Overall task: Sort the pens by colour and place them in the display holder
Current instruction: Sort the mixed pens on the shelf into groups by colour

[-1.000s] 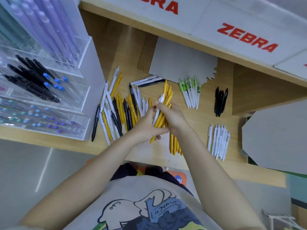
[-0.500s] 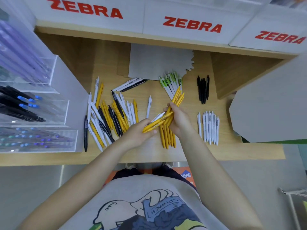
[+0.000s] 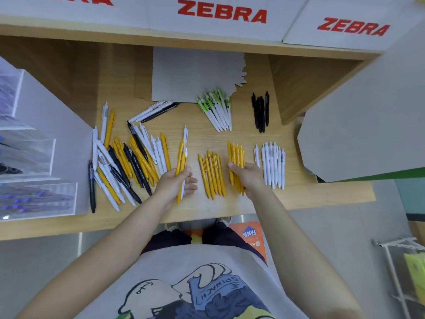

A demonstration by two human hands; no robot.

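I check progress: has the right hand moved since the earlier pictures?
Yes. The right hand moved right, away from the left hand, toward the white pens.

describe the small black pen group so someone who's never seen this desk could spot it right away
Start at the wooden desk, then go to its far right corner, beside the wooden side panel. The black pens lie there, right of the green-and-white pens: the only all-black group.

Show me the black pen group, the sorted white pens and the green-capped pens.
black pen group (image 3: 261, 112): head view, middle of the barrels.
sorted white pens (image 3: 272, 164): head view, middle of the row.
green-capped pens (image 3: 217, 111): head view, middle of the bundle.
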